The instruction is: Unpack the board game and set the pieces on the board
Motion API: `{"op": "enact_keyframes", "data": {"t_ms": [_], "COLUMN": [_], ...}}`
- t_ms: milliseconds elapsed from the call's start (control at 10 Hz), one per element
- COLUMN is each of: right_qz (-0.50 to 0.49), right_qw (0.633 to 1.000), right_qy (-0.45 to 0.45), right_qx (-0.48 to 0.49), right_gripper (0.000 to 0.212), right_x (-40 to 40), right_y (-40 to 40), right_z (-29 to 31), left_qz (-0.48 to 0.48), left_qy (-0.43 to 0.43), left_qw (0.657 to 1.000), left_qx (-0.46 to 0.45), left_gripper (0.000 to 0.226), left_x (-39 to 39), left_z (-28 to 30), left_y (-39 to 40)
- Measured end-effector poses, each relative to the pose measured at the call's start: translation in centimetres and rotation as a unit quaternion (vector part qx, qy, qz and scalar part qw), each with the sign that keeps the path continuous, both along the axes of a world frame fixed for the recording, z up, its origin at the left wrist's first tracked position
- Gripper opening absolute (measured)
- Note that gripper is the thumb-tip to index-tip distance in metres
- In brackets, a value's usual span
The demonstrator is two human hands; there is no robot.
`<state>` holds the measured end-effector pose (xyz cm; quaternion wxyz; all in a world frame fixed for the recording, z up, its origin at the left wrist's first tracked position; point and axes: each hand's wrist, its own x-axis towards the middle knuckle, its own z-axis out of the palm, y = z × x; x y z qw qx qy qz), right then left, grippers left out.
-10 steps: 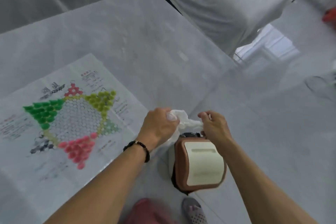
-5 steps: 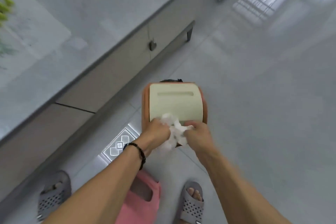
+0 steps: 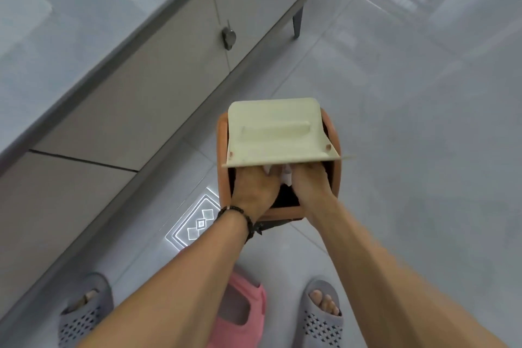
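**Wrapper going into bin, board out of view**

Far left: grey slipper (image 3: 82, 316) on floor tiles, cabinet (image 3: 135, 99) above it w/ small metal handle (image 3: 228, 37). No board or game pieces visible in this view, so impossible to tell how many are set.

Centre: left hand (image 3: 254, 192), black bead bracelet (image 3: 240, 216) at wrist, pushed into orange bin (image 3: 221, 150) under raised cream lid (image 3: 275, 133). Fingers curled, appear to pinch a scrap of white wrapper (image 3: 286, 176); fingertips hidden under lid edge.

Right: right hand (image 3: 309, 183) just beside, also inside bin opening, fingers curled on same wrapper.

Judgement: looks like throwing away packaging, i.e. unpacking probably near done. Placing of pieces: cannot tell, approx. nothing to check here.
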<state>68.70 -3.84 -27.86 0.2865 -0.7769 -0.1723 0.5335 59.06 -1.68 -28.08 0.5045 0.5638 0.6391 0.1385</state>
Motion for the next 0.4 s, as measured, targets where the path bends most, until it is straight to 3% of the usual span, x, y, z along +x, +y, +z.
{"op": "enact_keyframes", "data": {"t_ms": [100, 200, 300, 400], "right_qz": [-0.016, 0.043, 0.076, 0.021], "right_qw": [0.999, 0.997, 0.994, 0.994], "right_qy": [-0.03, -0.047, -0.084, -0.098], "right_qx": [0.037, 0.041, -0.001, 0.036], "right_gripper": [0.015, 0.038, 0.047, 0.032], "right_x": [-0.6, -1.3, -1.4, 0.2], "right_y": [-1.1, -3.1, -4.6, -5.5], "right_z": [2.1, 4.0, 6.5, 10.0], "left_qz": [-0.055, -0.142, -0.197, -0.244], "left_qy": [0.034, 0.033, 0.083, 0.145], "left_qw": [0.998, 0.988, 0.974, 0.944], "left_qx": [0.006, 0.049, 0.068, 0.168], "left_gripper": [0.052, 0.067, 0.058, 0.058], "left_x": [-1.7, -3.2, -4.6, -6.2], "left_z": [1.0, 2.9, 5.3, 8.2], "left_y": [-2.1, -4.4, -5.6, -6.3]}}
